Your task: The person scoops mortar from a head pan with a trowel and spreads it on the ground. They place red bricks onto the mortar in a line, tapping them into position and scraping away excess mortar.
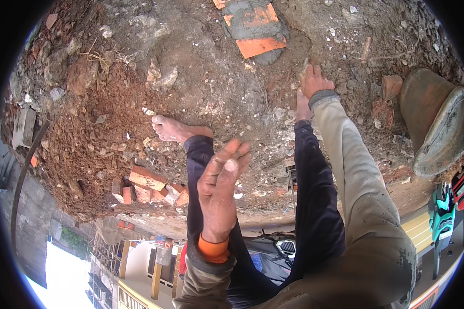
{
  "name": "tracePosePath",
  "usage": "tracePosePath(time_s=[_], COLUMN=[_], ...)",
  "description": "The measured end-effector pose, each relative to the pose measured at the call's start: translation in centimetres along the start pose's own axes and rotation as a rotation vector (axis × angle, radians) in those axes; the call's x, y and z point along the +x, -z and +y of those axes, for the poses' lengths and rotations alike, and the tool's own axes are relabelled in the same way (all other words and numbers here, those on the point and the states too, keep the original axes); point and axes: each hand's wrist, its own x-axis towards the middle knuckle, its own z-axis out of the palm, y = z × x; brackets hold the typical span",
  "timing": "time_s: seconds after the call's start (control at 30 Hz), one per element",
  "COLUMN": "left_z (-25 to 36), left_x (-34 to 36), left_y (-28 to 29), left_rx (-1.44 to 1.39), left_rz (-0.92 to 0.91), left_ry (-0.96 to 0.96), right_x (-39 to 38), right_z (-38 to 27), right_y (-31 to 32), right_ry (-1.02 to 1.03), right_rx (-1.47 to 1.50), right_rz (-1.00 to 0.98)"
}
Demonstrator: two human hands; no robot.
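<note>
My left hand point(222, 183) is raised in front of my left leg, fingers stretched out and the thumb lying across them. Nothing shows in it. My right hand point(315, 82) reaches down to the ground beside my right foot point(303, 107). Its fingers are curled closed around something too hidden to name; a thin, dull edge shows at the fingertips. Ahead and slightly left of that hand, orange bricks point(262, 47) lie on the ground, partly smeared with wet grey mortar point(242, 15). My bare left foot point(174, 130) stands on the soil.
To the right a mortar-stained bucket point(432, 110) lies tipped over, beside a brick piece point(392, 86). Several orange bricks point(148, 177) are heaped left of my left leg. Rubble and stones cover the reddish soil point(103, 134). A dark curved bar point(26, 175) crosses the far left.
</note>
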Motion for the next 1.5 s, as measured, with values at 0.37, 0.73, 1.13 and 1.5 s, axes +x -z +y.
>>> tracePosePath(time_s=[0.37,0.73,1.13,1.5], left_z=[-2.1,-1.8,-1.5,-1.3], left_x=[0.6,0.6,0.8,0.8], left_y=[-0.2,-0.6,-0.2,0.1], left_rx=[-0.047,-0.076,-0.067,-0.101], left_rz=[-0.004,-0.032,-0.055,-0.083], left_ry=[0.065,0.058,0.056,0.063], right_x=[-3.2,-0.9,0.4,5.4], right_z=[2.0,-1.9,-0.6,3.8], right_y=[-2.3,0.6,1.4,6.5], right_ry=[-0.058,-0.271,-0.507,-0.557], right_rx=[0.035,0.499,1.447,1.345], right_rz=[0.052,-0.101,-0.324,-0.776])
